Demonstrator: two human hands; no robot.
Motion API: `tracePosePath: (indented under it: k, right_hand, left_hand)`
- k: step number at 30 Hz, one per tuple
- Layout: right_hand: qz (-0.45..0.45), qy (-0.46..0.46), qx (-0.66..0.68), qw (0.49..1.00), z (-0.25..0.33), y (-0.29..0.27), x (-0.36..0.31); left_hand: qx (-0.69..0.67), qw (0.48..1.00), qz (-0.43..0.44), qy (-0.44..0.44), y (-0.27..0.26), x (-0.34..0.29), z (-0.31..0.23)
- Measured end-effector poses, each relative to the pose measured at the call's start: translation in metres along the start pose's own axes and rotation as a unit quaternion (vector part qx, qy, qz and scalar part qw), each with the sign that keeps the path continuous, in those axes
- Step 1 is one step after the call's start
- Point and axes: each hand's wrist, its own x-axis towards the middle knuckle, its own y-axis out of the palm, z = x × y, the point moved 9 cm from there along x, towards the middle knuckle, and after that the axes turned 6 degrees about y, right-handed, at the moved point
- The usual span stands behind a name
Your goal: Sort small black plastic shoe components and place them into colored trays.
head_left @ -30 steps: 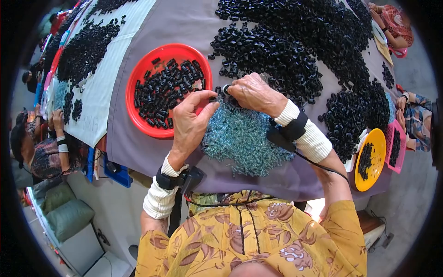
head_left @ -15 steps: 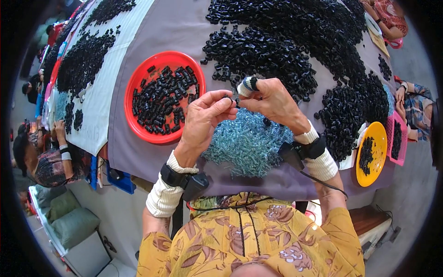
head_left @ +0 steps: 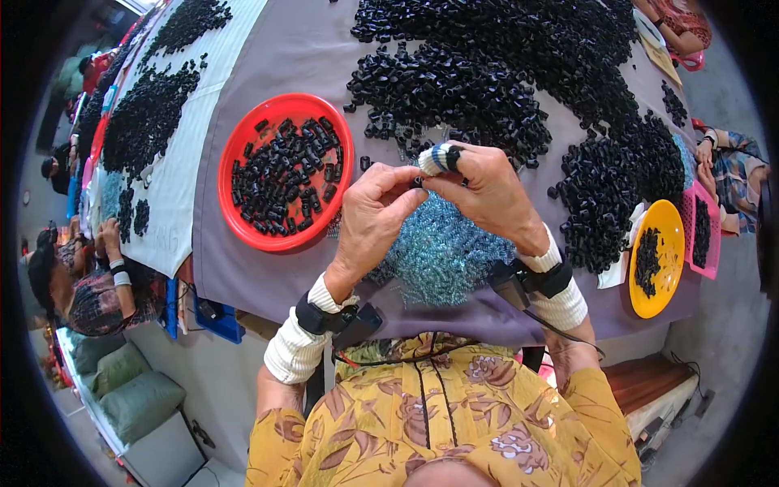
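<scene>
My left hand [head_left: 375, 217] and my right hand [head_left: 492, 193] meet fingertip to fingertip over the table. Pinched between them is a small black plastic piece [head_left: 418, 183], mostly covered by the fingers. A striped cloth wrap sits on a finger of my right hand. Right below my hands lies a heap of tiny bluish, shiny coil-like pieces [head_left: 438, 260]. To the left of my left hand stands a red round tray [head_left: 227, 174], with many short black tube-like pieces [head_left: 284, 178] in it. Beyond my hands spreads a large pile of similar black pieces [head_left: 454, 89].
A yellow plate [head_left: 669, 252] and a pink basket [head_left: 704, 256], both with small black parts, stand at the right edge. Across the grey cloth [head_left: 268, 49], more black pieces [head_left: 150, 122] lie on a white cloth at left. Other people sit along both sides.
My fingertips have closed together around the small black piece, and my left hand has turned slightly inward. The whole view has shifted a little.
</scene>
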Motion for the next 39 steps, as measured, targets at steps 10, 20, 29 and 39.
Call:
tracePosePath:
  k: [10,20,29,39]
  right_hand:
    - [0.06,-0.055,-0.034,0.996,0.007,0.011,-0.006]
    - [0.135,-0.038,-0.061,0.988,0.001,0.028,-0.024]
    - [0.126,0.064,0.036,0.989,-0.004,0.027,-0.018]
    - [0.095,-0.001,-0.023,0.995,0.003,0.024,0.006]
  left_hand:
    - [0.123,0.989,0.016,0.083,0.0,-0.004,-0.016]
    - [0.148,0.983,0.052,0.098,0.001,-0.018,-0.027]
    - [0.147,0.984,0.072,0.073,0.0,-0.018,-0.022]
    - [0.135,0.983,0.018,0.127,-0.012,-0.005,-0.036]
